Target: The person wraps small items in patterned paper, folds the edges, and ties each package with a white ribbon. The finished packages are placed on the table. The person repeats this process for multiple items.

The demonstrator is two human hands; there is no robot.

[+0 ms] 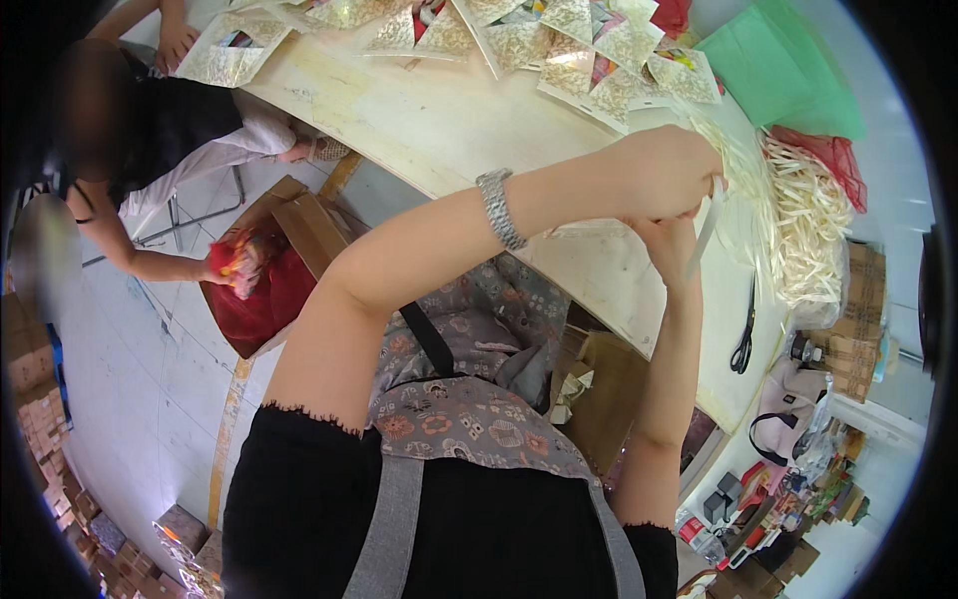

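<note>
My left hand [666, 176], with a metal watch on its wrist, reaches across to the right over the worktable [591, 277]. It is closed near a cream ribbon [706, 228], whose strip hangs down beside my other hand. Just below and partly behind it is my right hand [670, 243], with fingers raised to meet the left. What lies between the fingers is hidden. Loose cream ribbons [737, 180] spread over the table to the right of both hands. Black-handled scissors [742, 344] lie near the right edge of the table.
Patterned card pieces [569, 67] cover the far side. Green sheets [786, 67] and a bundle of ribbons [808, 232] lie to the right. A co-worker [172, 120] sits at left, one hand holding something colourful over a cardboard box [307, 232]. Another open box [606, 382] stands below the table edge.
</note>
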